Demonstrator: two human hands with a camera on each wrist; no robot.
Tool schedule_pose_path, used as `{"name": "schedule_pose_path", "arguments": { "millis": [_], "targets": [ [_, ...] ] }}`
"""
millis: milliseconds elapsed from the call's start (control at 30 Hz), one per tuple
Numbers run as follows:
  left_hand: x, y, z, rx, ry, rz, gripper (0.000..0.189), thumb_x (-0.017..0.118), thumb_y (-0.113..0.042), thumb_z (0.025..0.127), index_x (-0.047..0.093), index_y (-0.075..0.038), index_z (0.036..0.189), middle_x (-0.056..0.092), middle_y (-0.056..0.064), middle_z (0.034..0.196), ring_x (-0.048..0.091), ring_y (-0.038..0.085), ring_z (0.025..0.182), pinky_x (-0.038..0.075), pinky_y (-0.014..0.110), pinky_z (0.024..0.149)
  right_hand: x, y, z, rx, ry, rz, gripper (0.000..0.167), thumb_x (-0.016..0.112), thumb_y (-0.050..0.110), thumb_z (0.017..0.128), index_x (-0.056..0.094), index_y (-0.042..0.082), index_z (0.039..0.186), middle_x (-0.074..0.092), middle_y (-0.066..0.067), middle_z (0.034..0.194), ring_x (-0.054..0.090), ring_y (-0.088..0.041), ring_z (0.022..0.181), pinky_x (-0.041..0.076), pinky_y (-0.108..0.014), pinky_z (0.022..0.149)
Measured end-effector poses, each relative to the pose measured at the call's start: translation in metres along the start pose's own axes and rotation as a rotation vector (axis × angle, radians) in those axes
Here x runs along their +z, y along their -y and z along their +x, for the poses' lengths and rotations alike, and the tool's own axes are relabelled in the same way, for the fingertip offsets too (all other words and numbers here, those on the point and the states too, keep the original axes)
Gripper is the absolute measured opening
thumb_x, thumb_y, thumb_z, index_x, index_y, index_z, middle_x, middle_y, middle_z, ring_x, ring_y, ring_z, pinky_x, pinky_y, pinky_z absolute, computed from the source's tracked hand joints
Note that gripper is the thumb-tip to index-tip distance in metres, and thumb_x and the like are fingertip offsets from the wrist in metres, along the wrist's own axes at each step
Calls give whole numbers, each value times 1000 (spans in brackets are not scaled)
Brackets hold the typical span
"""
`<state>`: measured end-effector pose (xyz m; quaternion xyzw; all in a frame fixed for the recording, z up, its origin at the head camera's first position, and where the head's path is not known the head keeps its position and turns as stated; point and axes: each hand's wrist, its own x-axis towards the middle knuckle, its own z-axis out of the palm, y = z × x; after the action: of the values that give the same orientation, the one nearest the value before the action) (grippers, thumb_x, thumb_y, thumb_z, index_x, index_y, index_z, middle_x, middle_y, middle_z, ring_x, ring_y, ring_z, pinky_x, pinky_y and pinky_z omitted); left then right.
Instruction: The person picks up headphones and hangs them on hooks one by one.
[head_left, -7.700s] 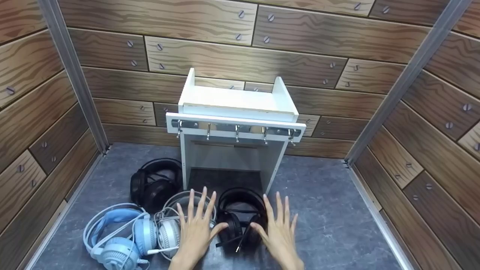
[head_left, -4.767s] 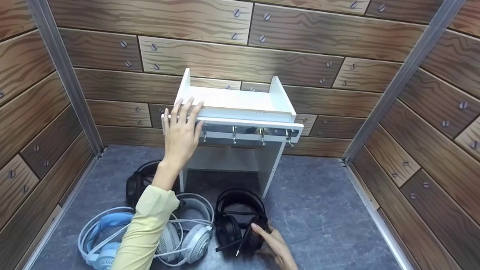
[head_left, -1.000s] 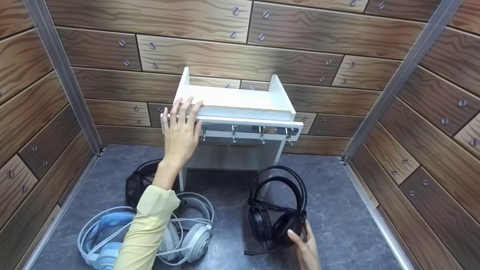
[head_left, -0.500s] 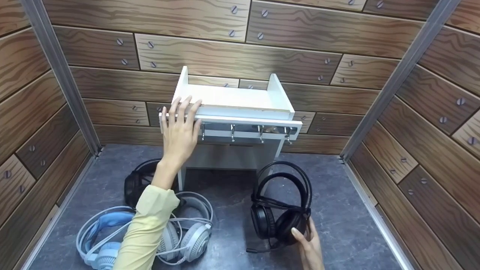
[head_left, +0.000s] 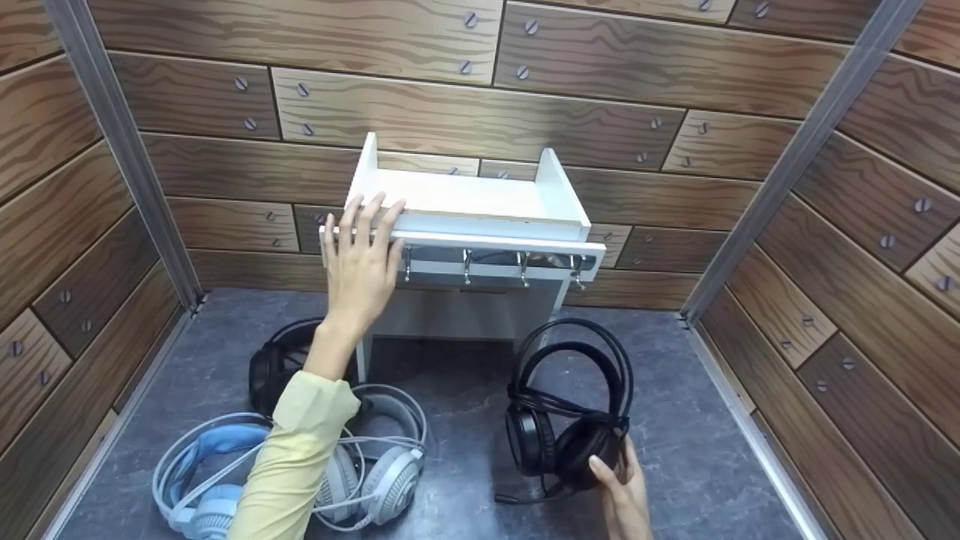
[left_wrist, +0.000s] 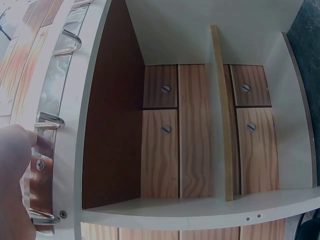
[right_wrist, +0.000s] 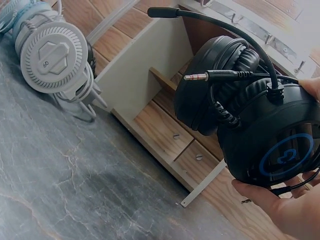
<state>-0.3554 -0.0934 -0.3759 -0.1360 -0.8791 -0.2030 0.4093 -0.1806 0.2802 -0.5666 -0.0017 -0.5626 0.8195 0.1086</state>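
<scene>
A black headset (head_left: 570, 420) with a boom microphone is held up at the right by my right hand (head_left: 624, 491), which grips its right earcup. The right wrist view shows its loose audio plug (right_wrist: 197, 76) and a blue logo on the earcup (right_wrist: 287, 155). My left hand (head_left: 358, 277) rests at the left end of the white hook rail (head_left: 495, 246), fingers spread over its top edge and thumb on its front. The rail, with several metal hooks, is on the front of a white shelf unit (head_left: 457, 191). From below, the left wrist view shows part of this hand (left_wrist: 15, 175) beside the hooks.
At the left on the grey floor (head_left: 697, 420) lie a light-blue headset (head_left: 214, 510), a grey-white headset (head_left: 394, 484) and another black headset (head_left: 270, 367). The left sleeve partly covers them. Wood-patterned walls (head_left: 585, 45) close in the back and both sides.
My right hand has taken the black headset from the middle of the floor, moved it right and tilted it up, lately a little higher. My left hand went to the rail and stays there.
</scene>
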Motion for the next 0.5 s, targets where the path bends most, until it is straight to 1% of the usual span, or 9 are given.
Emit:
{"name": "schedule_pose_path", "arguments": {
  "millis": [167,267,400,467,500],
  "targets": [
    [0,0,-1,4,-7,4,46,43,-36,107,44,-27,153,37,1,159,21,26,152,6,55,123,2,6,-3,7,2,18,89,52,-2,94,-8,-2,159,-4,-29,165,48,12,122,42,-15,103],
    [0,0,0,10,-22,2,46,44,-36,107,45,-27,152,37,1,159,21,27,152,7,55,123,3,9,-3,16,-1,14,89,53,0,95,-9,-1,159,-4,-29,165,48,11,122,43,-15,102],
    [1,0,0,17,-36,-6,46,44,-36,107,45,-26,152,38,2,159,22,28,151,6,55,123,4,13,-3,17,-18,16,88,53,1,96,-7,0,160,1,-27,166,50,9,123,43,-16,103],
    [1,0,0,18,-40,-10,46,45,-35,107,46,-26,152,38,2,158,22,28,151,7,56,123,6,16,-4,9,-27,21,87,52,1,96,-6,0,160,13,-21,165,51,7,124,43,-17,104],
    [1,-1,0,19,-40,-11,46,45,-35,107,46,-26,152,38,2,158,22,28,151,7,56,123,6,17,-4,1,-28,24,86,52,1,96,-5,-1,160,23,-16,163,51,6,124,44,-18,104]
  ]
}}
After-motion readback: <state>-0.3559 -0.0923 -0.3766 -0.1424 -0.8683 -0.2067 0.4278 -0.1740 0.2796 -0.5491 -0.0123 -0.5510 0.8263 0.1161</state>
